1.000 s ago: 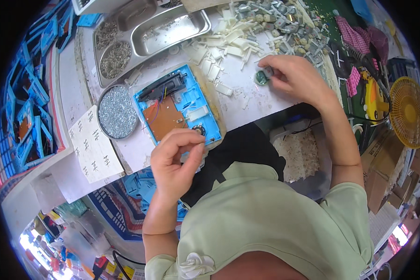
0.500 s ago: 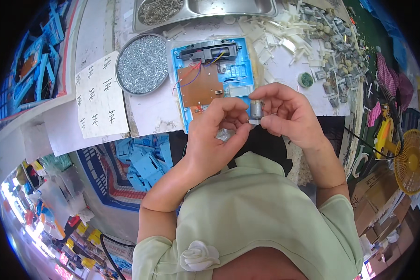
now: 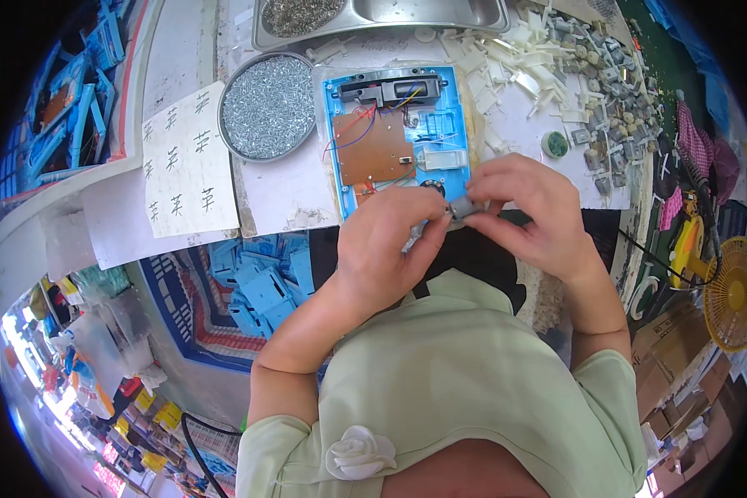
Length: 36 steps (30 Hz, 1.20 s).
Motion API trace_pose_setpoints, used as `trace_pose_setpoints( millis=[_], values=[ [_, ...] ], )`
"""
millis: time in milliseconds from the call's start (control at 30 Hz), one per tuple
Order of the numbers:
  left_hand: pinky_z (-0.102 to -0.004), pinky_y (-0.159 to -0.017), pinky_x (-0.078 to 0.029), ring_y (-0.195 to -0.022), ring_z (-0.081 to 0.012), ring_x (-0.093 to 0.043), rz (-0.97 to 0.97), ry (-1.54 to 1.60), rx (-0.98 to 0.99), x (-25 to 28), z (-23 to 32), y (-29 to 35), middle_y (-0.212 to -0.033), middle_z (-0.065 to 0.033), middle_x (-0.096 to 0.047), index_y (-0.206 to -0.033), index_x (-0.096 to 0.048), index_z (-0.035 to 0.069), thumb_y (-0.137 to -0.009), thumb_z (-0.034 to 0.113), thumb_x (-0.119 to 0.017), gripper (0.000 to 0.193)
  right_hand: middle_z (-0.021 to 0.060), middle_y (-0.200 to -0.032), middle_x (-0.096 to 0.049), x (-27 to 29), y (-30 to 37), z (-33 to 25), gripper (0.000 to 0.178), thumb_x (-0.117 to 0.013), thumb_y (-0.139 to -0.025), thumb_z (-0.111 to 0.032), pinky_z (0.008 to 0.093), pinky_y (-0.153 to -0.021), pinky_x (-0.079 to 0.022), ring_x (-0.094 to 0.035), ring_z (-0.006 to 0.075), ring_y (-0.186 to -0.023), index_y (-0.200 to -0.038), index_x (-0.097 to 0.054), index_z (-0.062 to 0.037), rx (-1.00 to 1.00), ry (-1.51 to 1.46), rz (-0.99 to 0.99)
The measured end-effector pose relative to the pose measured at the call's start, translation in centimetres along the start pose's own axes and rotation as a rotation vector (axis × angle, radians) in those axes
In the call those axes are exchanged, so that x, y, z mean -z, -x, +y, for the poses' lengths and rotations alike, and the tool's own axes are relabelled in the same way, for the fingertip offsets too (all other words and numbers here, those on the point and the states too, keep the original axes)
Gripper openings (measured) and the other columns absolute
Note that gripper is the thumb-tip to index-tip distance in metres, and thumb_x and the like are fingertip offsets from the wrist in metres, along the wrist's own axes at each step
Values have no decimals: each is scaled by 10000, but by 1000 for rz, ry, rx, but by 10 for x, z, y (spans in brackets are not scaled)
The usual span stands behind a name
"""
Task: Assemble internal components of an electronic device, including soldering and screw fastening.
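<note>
Between the thumb and fingers of my right hand (image 3: 533, 217) is a small silver motor (image 3: 464, 207), tilted, its end pointing at my left fingertips. My left hand (image 3: 388, 241) is closed in a pinch that meets that end. Whatever the left fingers hold is mostly hidden; a bit of clear material shows below them. Both hands are at the near edge of an open blue plastic casing (image 3: 454, 112). Inside the casing are a brown circuit board (image 3: 365, 149), a black module (image 3: 390, 90), loose red, blue and yellow wires, and a pale rectangular piece (image 3: 442, 159).
Left of the casing stands a round pan of small silver screws (image 3: 268, 106), beside a handwritten paper sheet (image 3: 183, 170). A steel tray (image 3: 427, 12) is behind. White plastic parts (image 3: 527, 79) and small metal pieces (image 3: 610, 137) are heaped right. Blue casings (image 3: 266, 286) fill a crate below the table.
The motor has turned from upright to tilted, its end now against my left fingertips. My hands have come together. The whole view has shifted slightly.
</note>
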<state>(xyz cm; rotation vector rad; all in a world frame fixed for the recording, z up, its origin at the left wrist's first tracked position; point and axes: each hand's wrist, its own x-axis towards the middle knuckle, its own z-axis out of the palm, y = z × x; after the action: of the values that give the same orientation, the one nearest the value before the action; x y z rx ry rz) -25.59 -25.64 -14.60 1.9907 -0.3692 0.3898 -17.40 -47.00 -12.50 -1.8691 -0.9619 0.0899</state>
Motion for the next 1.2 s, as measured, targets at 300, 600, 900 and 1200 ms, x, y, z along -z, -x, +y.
trace_pose_setpoints(
  millis=[300, 600, 900, 1200],
  values=[
    [-364, -782, -557, -904, -300, -704, 27, 190, 129, 2, 5, -2, -978, -144, -714, -1000, -638, 16, -779, -89, -773, 279, 89, -938, -684, -11, 4, -7, 438, -882, -671, -21, 343, -594, -536, -652, 269, -726, -1066, -702, -75, 188, 99, 148],
    [-361, -759, -547, -942, -294, -656, -54, 56, 58, 6, 2, -8, -1134, -173, -637, -986, -663, 24, -770, -52, -801, 266, 88, -939, -684, -11, 12, -3, 401, -876, -703, -19, 344, -612, -543, -657, 268, -739, -1063, -707, -71, 208, 84, 155],
    [-387, -765, -463, -862, -245, -607, -35, -323, 137, 2, -18, -45, -1006, -65, -618, -986, -746, 86, -753, 101, -839, 251, 121, -999, -713, 4, 12, 25, 356, -855, -740, 25, 324, -688, -567, -691, 233, -801, -1064, -717, -24, 32, 63, 336],
    [-387, -819, -395, -841, -217, -578, -150, -460, -138, 20, -31, -33, -862, 1, -583, -953, -787, 154, -706, 80, -843, 265, 85, -972, -718, -21, -19, 46, 286, -864, -763, -68, 343, -803, -548, -657, 221, -919, -1027, -760, -44, -195, -5, 334]
  ],
)
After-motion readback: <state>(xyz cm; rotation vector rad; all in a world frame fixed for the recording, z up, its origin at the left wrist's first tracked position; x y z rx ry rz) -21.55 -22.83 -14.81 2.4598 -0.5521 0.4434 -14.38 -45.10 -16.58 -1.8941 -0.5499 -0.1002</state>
